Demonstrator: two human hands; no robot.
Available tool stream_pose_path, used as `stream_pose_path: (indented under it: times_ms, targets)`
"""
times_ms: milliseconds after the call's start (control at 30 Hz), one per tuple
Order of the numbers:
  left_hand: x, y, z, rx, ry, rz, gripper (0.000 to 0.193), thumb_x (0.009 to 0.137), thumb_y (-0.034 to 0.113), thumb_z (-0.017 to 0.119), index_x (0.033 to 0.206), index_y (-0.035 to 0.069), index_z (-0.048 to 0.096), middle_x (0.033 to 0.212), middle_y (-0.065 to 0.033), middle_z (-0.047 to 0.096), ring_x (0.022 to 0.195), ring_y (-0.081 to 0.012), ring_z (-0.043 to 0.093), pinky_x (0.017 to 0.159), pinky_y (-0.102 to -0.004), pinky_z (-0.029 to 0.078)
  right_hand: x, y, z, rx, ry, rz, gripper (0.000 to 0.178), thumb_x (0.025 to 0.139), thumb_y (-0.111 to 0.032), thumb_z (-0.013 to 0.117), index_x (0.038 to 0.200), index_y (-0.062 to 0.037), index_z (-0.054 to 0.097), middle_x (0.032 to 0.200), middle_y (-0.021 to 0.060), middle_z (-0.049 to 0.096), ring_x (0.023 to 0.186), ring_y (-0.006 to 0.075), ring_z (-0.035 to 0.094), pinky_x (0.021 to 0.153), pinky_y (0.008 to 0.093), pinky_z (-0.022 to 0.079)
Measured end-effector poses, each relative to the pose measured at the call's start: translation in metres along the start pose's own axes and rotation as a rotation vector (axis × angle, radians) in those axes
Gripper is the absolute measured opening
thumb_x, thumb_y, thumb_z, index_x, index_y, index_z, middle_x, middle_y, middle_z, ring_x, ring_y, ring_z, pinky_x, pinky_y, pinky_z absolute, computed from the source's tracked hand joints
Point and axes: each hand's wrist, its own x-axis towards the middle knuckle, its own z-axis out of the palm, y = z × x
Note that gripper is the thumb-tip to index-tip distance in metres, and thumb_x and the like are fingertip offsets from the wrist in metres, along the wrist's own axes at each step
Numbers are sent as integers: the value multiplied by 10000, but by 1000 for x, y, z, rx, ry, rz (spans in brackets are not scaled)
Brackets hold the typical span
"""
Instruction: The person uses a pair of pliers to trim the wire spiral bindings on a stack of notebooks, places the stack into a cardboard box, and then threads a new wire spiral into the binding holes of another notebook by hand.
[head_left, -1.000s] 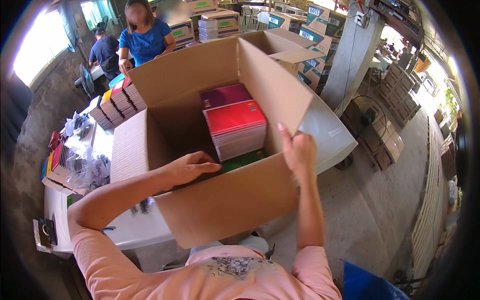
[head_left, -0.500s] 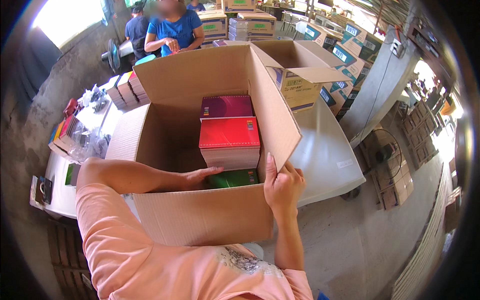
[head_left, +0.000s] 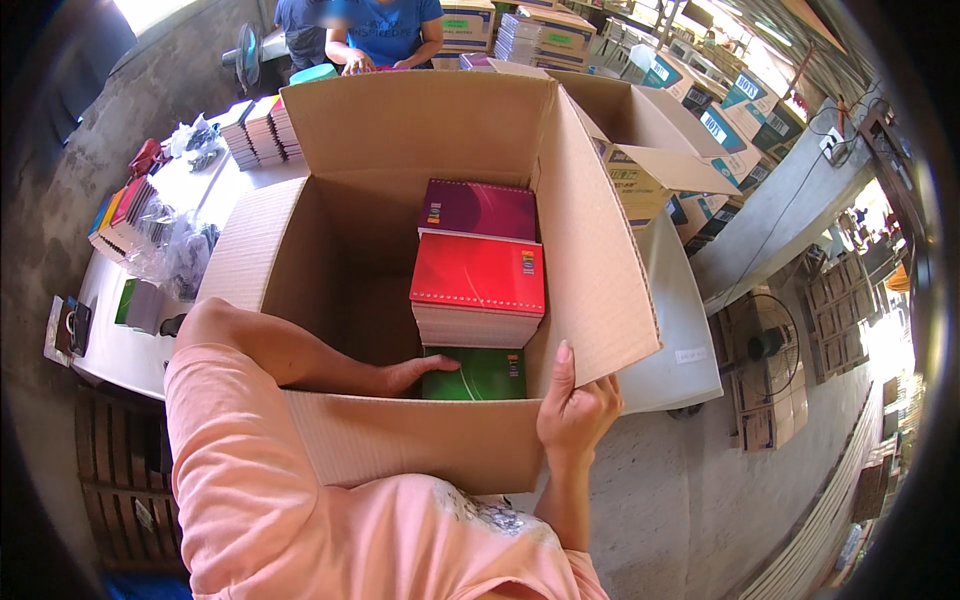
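Note:
An opened cardboard box (head_left: 400, 440) stands right in front of me, its flaps raised or spread. Inside, along its right side, are stacks of spiral notebooks: purple (head_left: 480, 210) at the far end, red (head_left: 478, 272) in the middle and standing tallest, green (head_left: 490, 375) nearest me. My left hand (head_left: 412, 376) reaches into the box and grips the green notebooks at their left side, thumb on the top cover, other fingers hidden. At the near right corner, my right hand (head_left: 578, 405) is closed on the box's right flap (head_left: 600, 260), thumb upward.
Another opened box (head_left: 640, 180) stands beyond, to the right. Notebook stacks (head_left: 262, 130) and clear plastic bags (head_left: 185, 245) lie on the white table (head_left: 110, 320) at left. A co-worker in blue (head_left: 395, 35) works at the far side. A floor fan (head_left: 768, 342) stands at right.
The view has shifted, bringing more of the green notebooks into sight. My left thumb now lies further over the green cover. My right hand keeps its hold on the flap.

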Motion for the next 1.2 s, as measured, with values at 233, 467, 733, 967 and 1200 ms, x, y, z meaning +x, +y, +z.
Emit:
stream_pose_path:
  times_ms: [233,467,733,967,1200]
  targets:
    - [-19,12,16,106,28,-44,521,745,322,622,1186,61,527,1137,-136,598,1032,-262,562,937,-428,422,2,0,0,32,16,17,138,852,-156,606,804,-50,681,705,67,618,552,245,567,574,332,430]
    - [-16,15,15,13,-152,-50,543,730,269,601,1218,58,493,1163,-148,569,1068,-281,534,944,-429,411,3,4,-2,40,10,1,165,854,-170,610,729,-69,646,589,37,510,461,226,483,511,326,382]
    - [-21,19,22,51,-151,-68,574,726,297,621,1226,45,493,1186,-142,567,1067,-277,542,961,-423,408,6,9,2,74,71,-18,151,850,-164,613,740,-67,648,587,39,506,464,228,483,507,333,386]
    - [-31,22,25,53,-64,-104,586,741,277,599,1261,42,471,1276,-153,522,1131,-298,509,1003,-456,362,-1,12,-1,38,-12,27,187,849,-181,615,699,-71,636,567,32,467,448,228,465,497,325,384]
    - [-14,15,-14,46,-241,-115,799,718,384,679,1374,76,344,1414,-137,374,1280,-319,358,1077,-490,241,-1,11,-1,32,-24,19,178,843,-249,604,765,-91,628,608,19,477,501,208,503,541,310,411]
